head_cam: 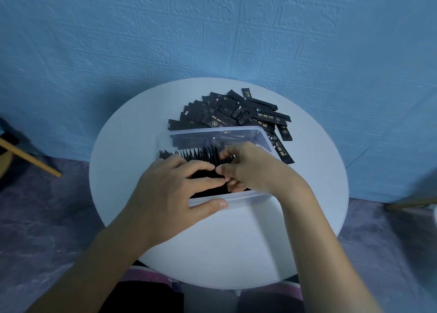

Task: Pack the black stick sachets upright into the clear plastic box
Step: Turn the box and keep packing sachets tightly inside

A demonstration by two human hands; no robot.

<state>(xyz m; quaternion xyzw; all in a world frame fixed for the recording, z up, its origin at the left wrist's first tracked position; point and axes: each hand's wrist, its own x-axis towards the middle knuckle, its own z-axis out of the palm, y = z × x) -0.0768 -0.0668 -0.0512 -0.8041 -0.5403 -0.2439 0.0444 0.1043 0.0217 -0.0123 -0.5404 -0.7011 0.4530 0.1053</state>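
Right grip (250, 168) narrow: curled fingers pinch slim black stick sachets (203, 155) standing serrated ends up in the rectangular clear plastic box (248, 199). Left grip (170, 189) wide: fingers flat on them, thumb along the near wall. Glossy loose sachets (236, 111) lie heaped just behind the box on the round white table (236, 241).

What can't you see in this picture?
- Head view: many of the sachets in the clear plastic box, covered by the left hand and right hand.
- Head view: whether the right hand pinches a sachet; its curled fingers hide that.
- Head view: gold print on the loose pile, too small to read.
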